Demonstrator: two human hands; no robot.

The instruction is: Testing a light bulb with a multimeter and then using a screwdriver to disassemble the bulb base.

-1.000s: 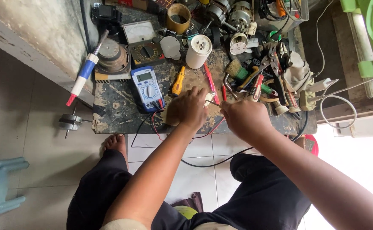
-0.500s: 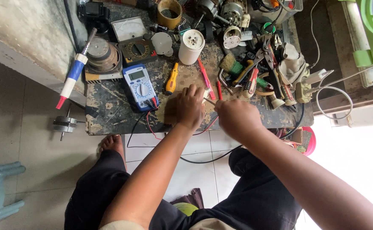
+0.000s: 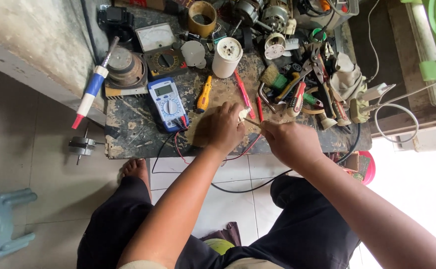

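Small whitish part (image 3: 243, 115), pinched in left-hand fingers (image 3: 230, 119) while right-hand fingers (image 3: 270, 130) pinch a thin probe (image 3: 251, 121), may slip and drop into counter (image 3: 128, 130) clutter.

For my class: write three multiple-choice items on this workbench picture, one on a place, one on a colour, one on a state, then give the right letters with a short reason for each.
1. Where does the multimeter lie?
A. on the workbench, beside the left hand
B. on the floor tiles
C. on the person's lap

2. What colour is the handle of the small screwdriver by the multimeter?
A. green
B. yellow-orange
C. black

3. What are the two hands doing?
A. resting flat and apart
B. both pinching a small pale part between them
C. lifting the white cylinder

Answers: 1 A, its blue case lies on the bench top just beside the left hand. 2 B, the handle is yellow-orange. 3 B, the right hand meets the left hand at the small pale part.
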